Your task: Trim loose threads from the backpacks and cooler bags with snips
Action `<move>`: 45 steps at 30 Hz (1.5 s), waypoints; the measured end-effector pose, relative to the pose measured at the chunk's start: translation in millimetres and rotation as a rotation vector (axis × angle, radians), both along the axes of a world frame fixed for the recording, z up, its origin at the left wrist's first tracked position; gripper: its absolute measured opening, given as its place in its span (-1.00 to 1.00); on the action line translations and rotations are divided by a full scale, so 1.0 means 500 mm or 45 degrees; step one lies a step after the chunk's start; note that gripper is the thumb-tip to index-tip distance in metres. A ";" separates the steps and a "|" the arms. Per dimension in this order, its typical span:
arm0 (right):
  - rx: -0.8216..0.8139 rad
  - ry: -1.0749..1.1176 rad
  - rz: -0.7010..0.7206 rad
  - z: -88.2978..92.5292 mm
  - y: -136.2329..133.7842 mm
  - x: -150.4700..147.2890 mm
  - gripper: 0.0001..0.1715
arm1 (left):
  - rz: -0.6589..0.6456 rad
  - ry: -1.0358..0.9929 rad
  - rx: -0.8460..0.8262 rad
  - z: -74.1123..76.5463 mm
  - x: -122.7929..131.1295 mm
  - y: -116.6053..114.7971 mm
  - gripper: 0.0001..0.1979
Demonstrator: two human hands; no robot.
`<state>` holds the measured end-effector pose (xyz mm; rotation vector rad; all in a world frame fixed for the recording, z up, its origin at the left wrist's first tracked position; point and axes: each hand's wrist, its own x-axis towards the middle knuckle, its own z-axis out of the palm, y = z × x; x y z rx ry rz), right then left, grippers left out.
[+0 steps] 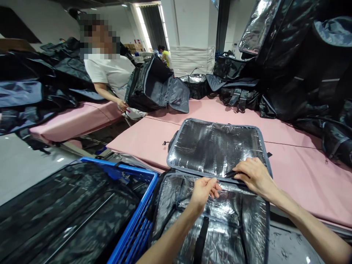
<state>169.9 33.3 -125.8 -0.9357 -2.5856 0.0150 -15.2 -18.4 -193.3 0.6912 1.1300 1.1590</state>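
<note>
A bag with a shiny silver foil lining (222,234) stands open in front of me, and its foil-lined lid (217,148) is folded back onto the pink table. My left hand (204,192) is at the seam between lid and bag, thumb and fingertips pinched together; whatever is between them is too small to make out. To its right, my right hand (253,175) is closed round a slim black object (230,175), whose tip points left along the lid's near edge. A black strap (202,238) runs down inside the bag.
A blue plastic crate (154,176) at the left holds dark camouflage bags (68,209). Across the pink table (143,135), a person in a white shirt (110,71) holds an open dark bag (156,84). More dark bags (297,73) are piled at the right.
</note>
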 end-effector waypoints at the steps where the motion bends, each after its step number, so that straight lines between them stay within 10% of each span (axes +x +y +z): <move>1: -0.004 0.032 -0.038 -0.005 -0.002 0.005 -0.76 | -0.006 -0.004 -0.015 0.002 0.000 0.001 -0.61; 8: -0.045 0.060 -0.076 -0.029 -0.012 0.007 -0.73 | -0.172 0.191 0.085 0.028 -0.036 -0.051 -0.78; 18: -0.066 0.204 -0.109 -0.039 -0.012 0.009 -0.70 | -0.005 1.948 1.405 0.050 -0.056 0.005 -0.86; 29: -0.034 0.161 -0.153 -0.034 -0.028 -0.005 -0.69 | -0.167 1.548 0.866 0.072 -0.060 0.018 -0.77; 45: 0.039 0.201 -0.190 -0.032 -0.028 -0.031 -0.72 | -0.012 1.462 0.771 0.071 -0.073 0.020 -0.75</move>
